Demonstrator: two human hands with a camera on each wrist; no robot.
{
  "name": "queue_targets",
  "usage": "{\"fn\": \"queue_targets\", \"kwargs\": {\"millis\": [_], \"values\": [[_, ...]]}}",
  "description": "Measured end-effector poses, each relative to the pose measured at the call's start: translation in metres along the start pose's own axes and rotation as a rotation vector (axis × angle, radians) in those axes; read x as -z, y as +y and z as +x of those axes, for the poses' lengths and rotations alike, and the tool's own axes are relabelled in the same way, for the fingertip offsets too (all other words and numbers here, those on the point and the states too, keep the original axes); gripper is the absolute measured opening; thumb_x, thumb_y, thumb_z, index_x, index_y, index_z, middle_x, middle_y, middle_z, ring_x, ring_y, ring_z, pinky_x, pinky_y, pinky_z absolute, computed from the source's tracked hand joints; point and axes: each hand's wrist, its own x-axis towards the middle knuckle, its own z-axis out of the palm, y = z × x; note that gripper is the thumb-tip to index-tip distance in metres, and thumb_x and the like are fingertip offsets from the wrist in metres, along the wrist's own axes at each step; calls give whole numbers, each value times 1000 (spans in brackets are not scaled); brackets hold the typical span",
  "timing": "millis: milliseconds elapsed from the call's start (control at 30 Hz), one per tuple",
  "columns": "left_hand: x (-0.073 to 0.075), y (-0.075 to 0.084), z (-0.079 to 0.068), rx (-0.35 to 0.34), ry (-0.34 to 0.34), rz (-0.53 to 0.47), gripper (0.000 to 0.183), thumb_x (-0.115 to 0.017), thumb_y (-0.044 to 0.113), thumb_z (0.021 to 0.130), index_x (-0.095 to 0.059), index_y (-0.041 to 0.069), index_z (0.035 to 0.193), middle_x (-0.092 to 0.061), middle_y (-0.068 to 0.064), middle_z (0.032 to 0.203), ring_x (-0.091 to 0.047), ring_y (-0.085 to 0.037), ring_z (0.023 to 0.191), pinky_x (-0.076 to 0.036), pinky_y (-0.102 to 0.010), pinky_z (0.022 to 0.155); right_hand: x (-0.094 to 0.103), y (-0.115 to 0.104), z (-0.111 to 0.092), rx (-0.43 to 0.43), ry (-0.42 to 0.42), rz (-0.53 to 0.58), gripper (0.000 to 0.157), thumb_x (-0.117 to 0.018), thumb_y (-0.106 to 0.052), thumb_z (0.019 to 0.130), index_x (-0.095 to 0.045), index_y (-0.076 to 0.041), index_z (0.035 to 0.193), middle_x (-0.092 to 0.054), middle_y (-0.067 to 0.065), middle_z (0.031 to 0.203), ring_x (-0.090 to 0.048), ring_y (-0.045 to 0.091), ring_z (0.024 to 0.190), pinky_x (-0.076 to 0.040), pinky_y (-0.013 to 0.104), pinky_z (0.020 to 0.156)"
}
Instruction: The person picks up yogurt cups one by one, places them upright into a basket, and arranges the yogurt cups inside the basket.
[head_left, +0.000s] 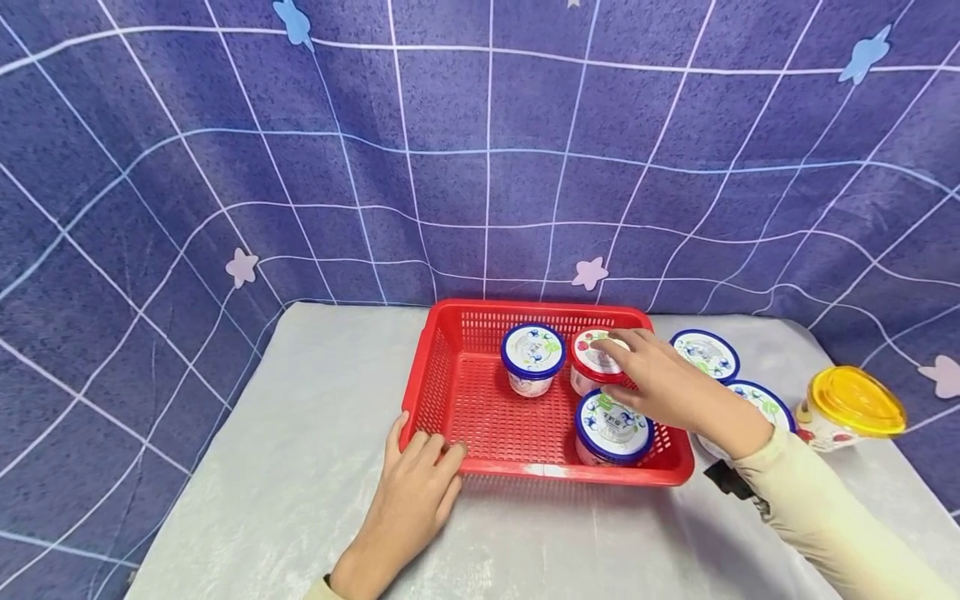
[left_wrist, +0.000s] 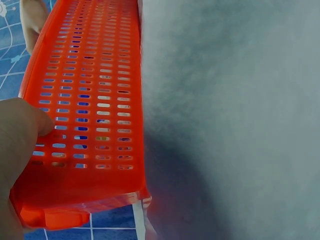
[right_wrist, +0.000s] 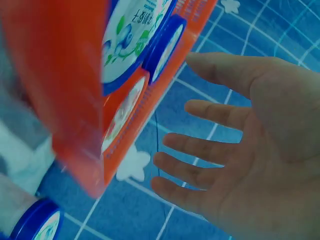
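A red plastic basket (head_left: pixel 487 408) with slotted walls stands on the table. Its near left corner is gripped by my left hand (head_left: pixel 412 492); in the left wrist view the thumb lies against the slotted outer wall. Inside are three tubs: a blue-lidded tub (head_left: pixel 533 354) at the middle back, a red-lidded tub (head_left: pixel 587 379) beside it, and another blue-lidded tub (head_left: pixel 613 429) at the near right. Above the red-lidded one hovers my right hand (head_left: pixel 667 383), hiding part of it in the head view. The right wrist view shows that hand's fingers (right_wrist: pixel 200 142) spread and the palm bare.
Right of the basket stand two more blue-lidded tubs (head_left: pixel 705 354), the nearer partly behind my right forearm. Farther right is a tub with a yellow lid (head_left: pixel 858 402). A blue curtain (head_left: pixel 450 183) with a grid pattern hangs behind the grey-white table (head_left: pixel 330 400).
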Motion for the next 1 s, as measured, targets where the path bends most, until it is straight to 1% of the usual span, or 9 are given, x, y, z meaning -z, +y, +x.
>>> {"fn": "queue_targets", "kwargs": {"millis": [133, 267, 333, 467, 600, 833, 933, 1000], "values": [[-1, 0, 1, -3, 3, -6, 21, -50, 21, 91, -65, 14, 104, -58, -2, 87, -51, -23, 80, -21, -66, 112, 8, 9, -19, -32, 57, 10, 61, -78, -20, 84, -54, 1, 135, -55, 28, 129, -53, 45, 118, -44, 62, 98], [-1, 0, 2, -4, 2, -10, 21, -49, 21, 92, -65, 14, 104, -57, -1, 86, -50, -23, 79, -21, -66, 113, 18, 19, -38, -65, 139, 15, 57, -79, -18, 83, -56, -1, 132, -57, 26, 127, -52, 45, 117, -42, 65, 96], [-1, 0, 2, -3, 7, -8, 21, -48, 22, 93, -65, 14, 104, -57, -1, 86, -50, -23, 79, -21, -66, 112, 21, 24, -47, -83, 160, 19, 57, -80, -18, 82, -56, -1, 131, -57, 25, 126, -51, 45, 118, -40, 66, 97], [-1, -1, 1, -6, 21, -9, 24, -44, 22, 95, -65, 14, 103, -57, -2, 85, -50, -23, 79, -21, -67, 112, 23, 32, -65, -132, 165, 40, 59, -80, -18, 81, -55, 0, 131, -56, 26, 125, -49, 47, 119, -39, 66, 97], [-1, -1, 2, -7, 19, -11, 23, -45, 22, 95, -65, 14, 103, -57, -2, 85, -50, -23, 79, -21, -67, 112, 20, 39, -82, -190, 182, 55, 60, -80, -17, 80, -55, 1, 131, -55, 27, 124, -48, 48, 117, -39, 67, 94], [1, -2, 1, 1, 11, -16, 22, -46, 22, 94, -65, 14, 103, -57, -2, 85, -50, -23, 78, -20, -67, 113, 11, 50, -108, -293, 231, 82, 61, -79, -20, 83, -52, 3, 132, -54, 29, 125, -46, 51, 117, -35, 69, 94], [0, -1, 0, -1, 13, -20, 23, -45, 21, 94, -65, 13, 102, -57, -2, 85, -50, -24, 78, -19, -66, 113, 5, 54, -116, -321, 254, 76, 62, -80, -19, 81, -53, 4, 131, -55, 31, 122, -47, 53, 114, -35, 69, 93], [0, -1, 0, -1, 12, -21, 24, -44, 21, 95, -65, 13, 102, -57, -2, 84, -50, -24, 78, -18, -66, 114, 0, 57, -120, -348, 253, 56, 63, -81, -20, 80, -52, 6, 130, -55, 32, 120, -47, 54, 110, -35, 69, 91]]}}
